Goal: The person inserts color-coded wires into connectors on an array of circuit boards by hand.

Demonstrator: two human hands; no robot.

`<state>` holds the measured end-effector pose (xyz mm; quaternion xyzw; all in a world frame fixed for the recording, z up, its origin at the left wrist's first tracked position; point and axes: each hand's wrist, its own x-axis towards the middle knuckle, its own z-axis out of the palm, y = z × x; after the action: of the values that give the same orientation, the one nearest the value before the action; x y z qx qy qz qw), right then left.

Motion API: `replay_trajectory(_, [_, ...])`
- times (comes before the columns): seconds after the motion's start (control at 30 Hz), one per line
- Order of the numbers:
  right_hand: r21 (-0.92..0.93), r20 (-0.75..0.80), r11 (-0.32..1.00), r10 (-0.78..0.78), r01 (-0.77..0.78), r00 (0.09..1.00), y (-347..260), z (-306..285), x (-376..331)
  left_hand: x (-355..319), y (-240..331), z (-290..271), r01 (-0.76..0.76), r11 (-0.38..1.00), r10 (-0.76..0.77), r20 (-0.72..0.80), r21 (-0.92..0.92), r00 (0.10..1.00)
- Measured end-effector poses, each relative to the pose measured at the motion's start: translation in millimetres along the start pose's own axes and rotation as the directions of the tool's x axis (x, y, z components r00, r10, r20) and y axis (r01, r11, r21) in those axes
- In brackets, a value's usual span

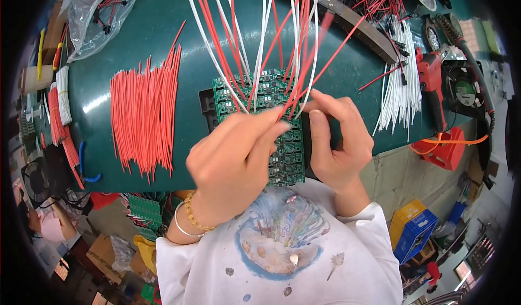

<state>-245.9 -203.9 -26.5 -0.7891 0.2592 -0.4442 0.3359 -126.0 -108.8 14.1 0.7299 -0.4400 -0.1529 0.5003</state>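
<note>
A panel of green circuit boards [290,147] lies in a black holder [208,103] on the table before me. Red and white wires [264,33] stand up from its upper part and fan out away from me. My left hand [233,150], wearing bracelets, reaches over the panel. Its thumb and forefinger pinch a red wire [309,66] that is blurred along its length. At the panel's right edge is my right hand [342,139], its fingers curled, thumb and forefinger close together beside a white wire [313,77]. Whether anything sits between those tips is hidden.
Loose red wires [144,118] are spread on the green table [92,137] at left; white wires [399,82] lie at right. Beyond them are a metal bar [358,25], a red tool [430,82], and a plastic bag [106,20]. Blue-handled pliers [84,166] rest at the left edge.
</note>
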Motion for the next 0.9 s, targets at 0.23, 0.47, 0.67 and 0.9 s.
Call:
replay_trajectory(0.23, [-0.122, -0.043, 0.991, 0.050, -0.055, 0.998, -4, -24, -1, -17, -22, -70, 0.341, 0.937, -0.336, -0.449, -0.073, 0.828])
replay_trajectory(0.47, [-0.645, -0.249, 0.693, 0.208, -0.322, 0.946, 22, -73, 25, -27, -65, -98, 0.471, 0.834, -0.292, -0.494, 0.289, 0.819])
replay_trajectory(0.67, [-0.823, -0.226, 0.465, 0.256, -0.325, 0.940, 41, -88, 47, -16, -29, -74, 0.124, 0.930, -0.048, -0.220, 0.346, 0.974])
replay_trajectory(0.9, [-0.756, -0.122, 0.641, 0.060, -0.132, 0.991, -11, -101, 40, -15, 2, -58, -0.125, 0.961, 0.133, -0.016, 0.245, 0.991])
